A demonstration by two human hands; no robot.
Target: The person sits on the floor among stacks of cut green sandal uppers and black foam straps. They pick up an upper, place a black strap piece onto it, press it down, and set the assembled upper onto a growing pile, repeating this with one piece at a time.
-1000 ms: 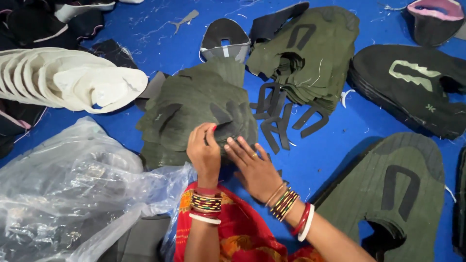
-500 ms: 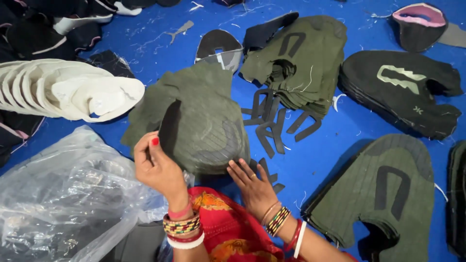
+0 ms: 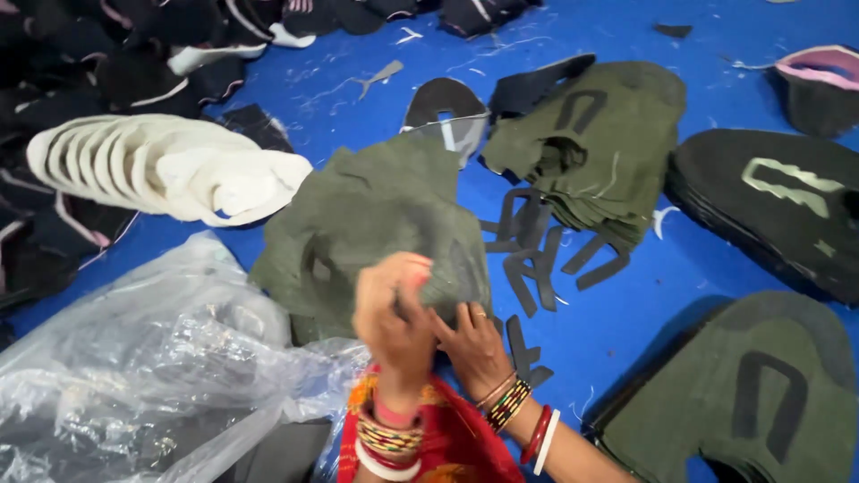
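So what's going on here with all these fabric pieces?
A person sits over a blue surface strewn with cut shoe-upper pieces. Both hands meet on the olive-green fabric pile in front: the left hand, blurred, and the right hand press at its near edge. Black U-shaped strips lie beside it, white cut pieces and a clear plastic bag to the left.
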